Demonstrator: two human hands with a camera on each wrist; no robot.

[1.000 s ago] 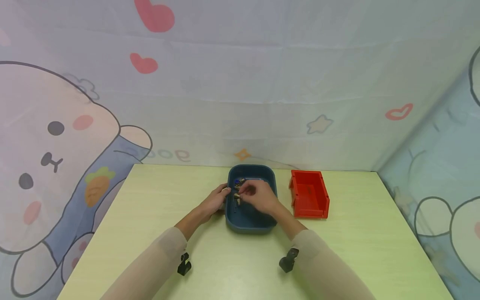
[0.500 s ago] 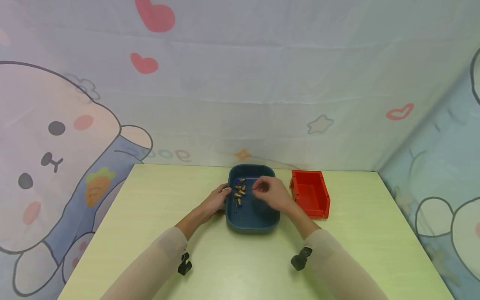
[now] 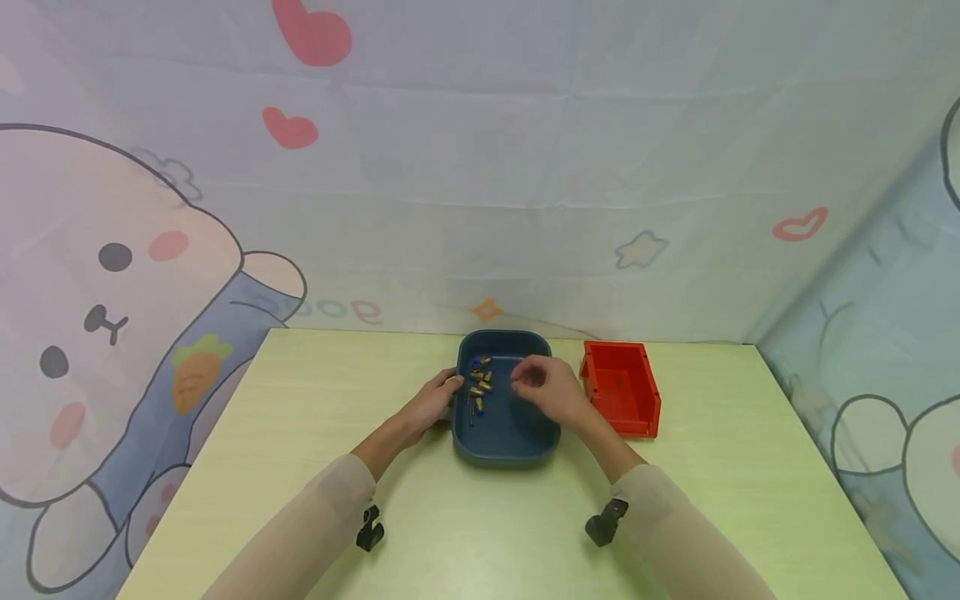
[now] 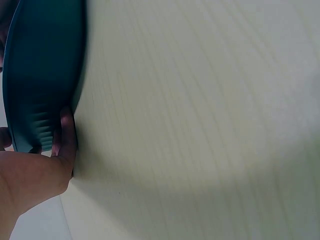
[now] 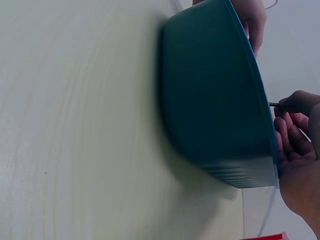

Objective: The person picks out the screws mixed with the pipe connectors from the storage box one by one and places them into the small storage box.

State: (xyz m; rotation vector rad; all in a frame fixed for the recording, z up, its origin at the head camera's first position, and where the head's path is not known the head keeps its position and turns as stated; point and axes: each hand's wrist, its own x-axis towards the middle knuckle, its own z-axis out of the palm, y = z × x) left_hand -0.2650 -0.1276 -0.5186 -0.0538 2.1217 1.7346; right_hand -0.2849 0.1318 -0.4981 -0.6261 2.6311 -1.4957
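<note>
Two bare hands work apart on either side of a blue bin, which stands on the bench (image 3: pixel 465 533) with its long axis running away from the person. The left hand (image 3: pixel 431 398) grips the bin's left wall, thumb at the rim and fingers against the outside. The right hand (image 3: pixel 551 387) is above the right half of the blue bin (image 3: pixel 507 457), thumb and finger pinching a small dark rod (image 5: pixel 273 104). In the right wrist view the rod's visible end projects beyond the fingertips, its long axis pointing away from them; in the head view it is too small to make out. The brass fittings (image 3: pixel 476 392) lie within the bin along its left wall, in a loose row roughly parallel to that wall, to the left of the right fingertips and apart from them. A red bin (image 3: pixel 626 431) stands just beside the blue one, on the right; the right hand is the nearer to it.
</note>
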